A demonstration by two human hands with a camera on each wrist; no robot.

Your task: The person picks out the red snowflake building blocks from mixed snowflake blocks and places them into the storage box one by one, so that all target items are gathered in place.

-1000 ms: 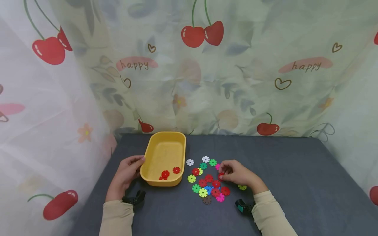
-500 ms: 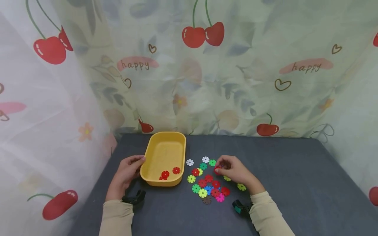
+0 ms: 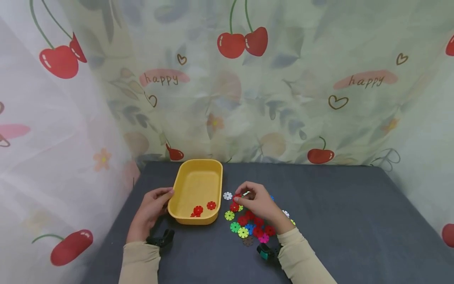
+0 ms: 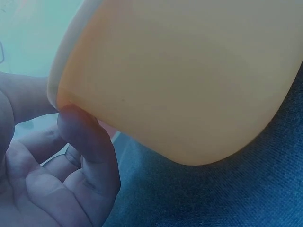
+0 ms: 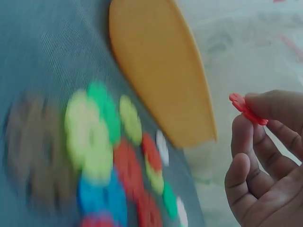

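A yellow plastic tray (image 3: 198, 185) lies on the dark table with several red notched discs (image 3: 198, 210) near its front end. My left hand (image 3: 153, 209) pinches the tray's left rim between thumb and fingers, as the left wrist view shows at the tray wall (image 4: 180, 85). Between thumb and fingertips my right hand (image 3: 259, 203) holds a red snowflake disc (image 5: 247, 109), raised above the loose discs right of the tray. Part of the pile is hidden under this hand in the head view.
Several loose discs in green, yellow, blue, pink and brown (image 3: 248, 241) lie right of the tray. One white disc (image 3: 227, 196) is close to the tray's right side. A printed curtain (image 3: 227, 98) hangs behind the table (image 3: 340, 221).
My right hand has moved left toward the tray, carrying the red disc and uncovering discs on the right. The left hand and the tray have stayed in place.
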